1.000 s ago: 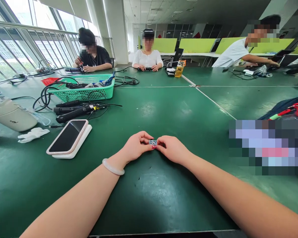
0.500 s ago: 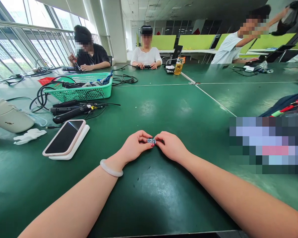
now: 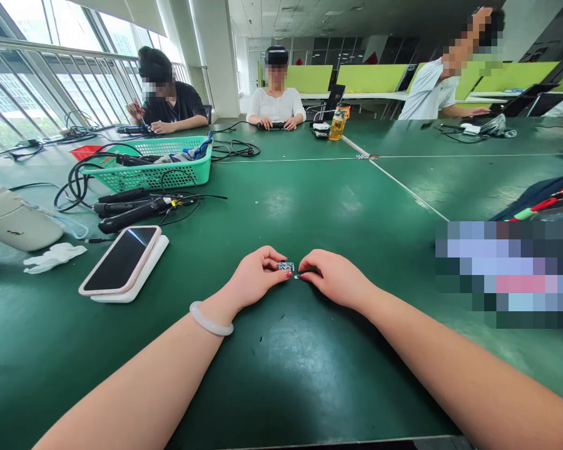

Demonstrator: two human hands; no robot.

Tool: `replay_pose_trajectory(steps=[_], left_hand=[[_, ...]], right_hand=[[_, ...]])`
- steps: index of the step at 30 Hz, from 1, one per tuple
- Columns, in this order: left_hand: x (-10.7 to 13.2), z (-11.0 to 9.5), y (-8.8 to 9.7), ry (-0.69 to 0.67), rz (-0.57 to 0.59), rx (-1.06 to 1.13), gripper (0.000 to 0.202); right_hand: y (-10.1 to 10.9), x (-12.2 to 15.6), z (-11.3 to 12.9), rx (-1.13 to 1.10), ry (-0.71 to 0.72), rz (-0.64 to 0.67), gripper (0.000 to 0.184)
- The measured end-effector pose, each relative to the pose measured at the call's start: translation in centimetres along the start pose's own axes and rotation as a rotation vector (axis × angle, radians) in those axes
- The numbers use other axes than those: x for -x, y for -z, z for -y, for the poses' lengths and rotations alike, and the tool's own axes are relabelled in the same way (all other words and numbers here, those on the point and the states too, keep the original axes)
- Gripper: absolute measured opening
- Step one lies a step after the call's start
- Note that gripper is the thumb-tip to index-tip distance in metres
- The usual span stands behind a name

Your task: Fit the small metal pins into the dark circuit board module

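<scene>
Mint-green plastic forms a perforated rectangular basket (image 3: 162, 177) holding dark items (image 3: 135, 160) and crumpled blue and grey fabric (image 3: 188, 154); well to its right stands a clear bottle of amber liquid (image 3: 337, 128). Nearer the viewer, right of the basket, the left hand (image 3: 258, 273) pinches a small rectangular blue-and-white patterned board (image 3: 286, 266), long axis running left to right, one short end toward the right hand (image 3: 332, 277), which pinches a tiny pale piece (image 3: 297, 276).

Watching remotely, I can read no text: 1 dark mark (image 3: 15, 233) on the pale case (image 3: 30, 219) is too small to decipher, as is the pattern on the small piece (image 3: 286, 267) in the left hand (image 3: 259, 273)
</scene>
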State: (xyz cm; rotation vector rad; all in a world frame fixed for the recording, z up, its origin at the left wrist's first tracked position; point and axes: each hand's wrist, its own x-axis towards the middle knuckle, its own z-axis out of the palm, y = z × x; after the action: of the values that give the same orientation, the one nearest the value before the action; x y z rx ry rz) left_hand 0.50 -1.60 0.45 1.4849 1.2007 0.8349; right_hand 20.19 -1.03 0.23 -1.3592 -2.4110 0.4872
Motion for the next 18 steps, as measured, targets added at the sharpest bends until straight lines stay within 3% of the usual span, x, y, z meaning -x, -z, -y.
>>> replay_pose_trajectory(steps=[7,13,18], left_hand=[[0.0,0.3,0.0,0.001,0.008,-0.022,0.026],[0.1,0.3,-0.2,0.01,0.007,-0.054,0.026],[0.1,0.3,-0.2,0.001,0.023,-0.043,0.026]], right_hand=[[-0.1,-0.1,0.6,0.146,-0.043,0.002,0.015],[0.3,0.2,0.7,0.065,-0.123,-0.223,0.014],[0.3,0.7,1.8,-0.024,-0.037,-0.282,0.012]])
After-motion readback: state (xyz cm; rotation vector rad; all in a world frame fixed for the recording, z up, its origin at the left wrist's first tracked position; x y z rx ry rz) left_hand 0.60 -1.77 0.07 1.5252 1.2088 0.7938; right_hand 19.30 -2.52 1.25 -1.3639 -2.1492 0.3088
